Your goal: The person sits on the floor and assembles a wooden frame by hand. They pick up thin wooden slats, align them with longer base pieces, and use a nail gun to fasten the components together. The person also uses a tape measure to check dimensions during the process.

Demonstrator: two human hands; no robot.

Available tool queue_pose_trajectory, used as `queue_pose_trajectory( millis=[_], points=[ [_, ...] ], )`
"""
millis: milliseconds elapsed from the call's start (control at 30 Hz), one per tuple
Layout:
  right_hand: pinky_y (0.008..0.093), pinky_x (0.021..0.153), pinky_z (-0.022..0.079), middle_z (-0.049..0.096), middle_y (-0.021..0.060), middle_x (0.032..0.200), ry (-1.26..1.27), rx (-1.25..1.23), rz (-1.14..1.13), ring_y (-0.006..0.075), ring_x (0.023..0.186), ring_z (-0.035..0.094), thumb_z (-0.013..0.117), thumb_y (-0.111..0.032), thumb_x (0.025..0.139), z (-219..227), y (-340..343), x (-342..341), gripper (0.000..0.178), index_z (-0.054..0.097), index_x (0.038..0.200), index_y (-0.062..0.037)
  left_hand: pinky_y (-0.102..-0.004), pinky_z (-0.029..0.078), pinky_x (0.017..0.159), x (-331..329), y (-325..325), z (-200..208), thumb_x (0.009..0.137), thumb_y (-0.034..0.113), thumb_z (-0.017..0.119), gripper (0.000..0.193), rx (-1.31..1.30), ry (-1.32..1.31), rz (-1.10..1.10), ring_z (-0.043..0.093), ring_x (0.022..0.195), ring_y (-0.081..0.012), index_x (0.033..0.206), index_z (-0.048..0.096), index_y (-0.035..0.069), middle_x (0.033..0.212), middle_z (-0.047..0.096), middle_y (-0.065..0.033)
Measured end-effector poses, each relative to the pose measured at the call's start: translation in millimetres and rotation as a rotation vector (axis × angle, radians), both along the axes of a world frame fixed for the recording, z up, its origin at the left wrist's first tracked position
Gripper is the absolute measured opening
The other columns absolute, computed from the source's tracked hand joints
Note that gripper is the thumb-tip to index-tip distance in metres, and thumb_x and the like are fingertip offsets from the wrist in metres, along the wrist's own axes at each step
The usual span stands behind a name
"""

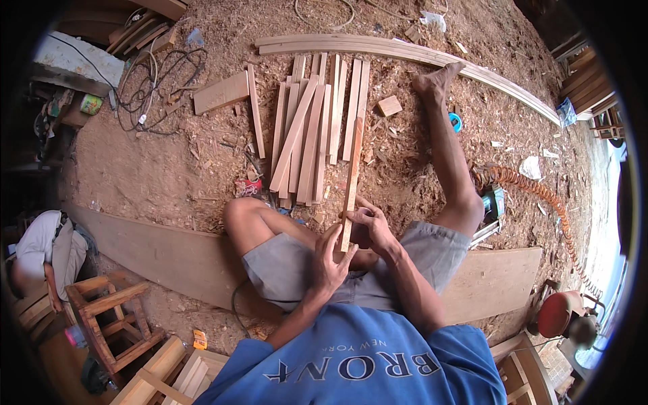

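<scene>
Over the lap (pixel 356 289), the left hand (pixel 331 262) is pinching the near end of a wooden strip (pixel 353 179) and the right hand (pixel 376 228) is gripping it just beyond, beside a dark pad (pixel 361 236); a slip could be driving splinters into bare skin. Its far end is pointing toward loose strips (pixel 312 152), which a swing could be scattering.

2 half-curled hands (pixel 329 264) (pixel 376 231) close together

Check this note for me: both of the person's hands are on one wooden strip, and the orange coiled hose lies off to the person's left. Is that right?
Not quite: the head view shows the orange coiled hose on the person's right. Both hands, left and right, are on one wooden strip.
</scene>
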State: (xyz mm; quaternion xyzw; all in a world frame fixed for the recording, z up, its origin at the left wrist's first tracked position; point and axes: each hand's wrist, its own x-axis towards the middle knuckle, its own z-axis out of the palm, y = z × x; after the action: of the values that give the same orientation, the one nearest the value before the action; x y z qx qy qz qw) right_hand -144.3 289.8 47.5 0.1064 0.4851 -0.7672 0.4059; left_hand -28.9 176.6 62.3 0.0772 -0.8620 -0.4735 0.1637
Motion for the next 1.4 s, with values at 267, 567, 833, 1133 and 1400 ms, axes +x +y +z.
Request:
queue_pose_trajectory(
  millis=[267,567,833,1133,1400],
  points=[
    [0.0277,0.103,0.046,0.065,0.0137,0.123,-0.128,-0.055,0.067,0.0172,0.111,0.062,0.057,-0.005,0.098,2.8,21.3,8.0,0.043,0.048,0.139,0.0063,-0.0420,0.050,0.085,7.2,-49.6,-11.1,0.087,0.011,0.073,0.032,-0.174,0.132,0.097,0.065,0.097,-0.0324,0.116,0.063,0.000,0.110,0.067,-0.0152],
    [0.0320,0.112,0.036,0.052,0.0107,0.139,0.184,0.040,0.457,0.0198,0.131,0.045,0.087,-0.006,0.071,2.7,38.0,65.5,0.090,0.039,0.146,0.0041,-0.0414,0.053,0.078,9.2,-51.8,-10.8,0.087,0.009,0.072,0.028,-0.164,0.138,0.041,0.065,0.091,-0.0351,0.109,0.058,-0.001,0.101,0.066,-0.0165],
    [0.0322,0.095,0.051,0.068,0.0113,0.115,-0.044,0.140,0.334,0.0186,0.108,0.065,0.061,0.004,0.090,26.5,46.0,55.1,0.028,0.064,0.118,0.0043,-0.0402,0.052,0.072,29.5,-60.8,-7.8,0.088,0.009,0.072,0.028,-0.203,0.031,0.006,0.064,0.083,-0.0339,0.109,0.057,-0.001,0.097,0.065,-0.0163],
    [0.0448,0.116,0.034,0.045,0.0161,0.149,1.482,0.297,0.489,0.0326,0.135,0.048,0.055,-0.007,0.090,49.4,2.7,42.1,0.047,0.057,0.136,-0.0090,-0.0417,0.054,0.071,3.0,-59.7,-21.3,0.087,0.004,0.069,0.030,-0.110,-0.106,0.032,0.067,0.083,-0.0362,0.113,0.056,0.001,0.094,0.066,-0.0192],
    [0.0458,0.123,0.020,0.038,0.0158,0.154,1.552,0.632,0.567,0.0271,0.145,0.033,0.056,-0.014,0.089,23.9,-25.1,-0.9,0.062,0.039,0.148,-0.0019,-0.0454,0.050,0.066,-2.4,-55.8,-52.0,0.089,0.007,0.064,0.028,0.101,-0.142,0.101,0.065,0.081,-0.0446,0.107,0.044,0.000,0.086,0.062,-0.0233]
  ],
)
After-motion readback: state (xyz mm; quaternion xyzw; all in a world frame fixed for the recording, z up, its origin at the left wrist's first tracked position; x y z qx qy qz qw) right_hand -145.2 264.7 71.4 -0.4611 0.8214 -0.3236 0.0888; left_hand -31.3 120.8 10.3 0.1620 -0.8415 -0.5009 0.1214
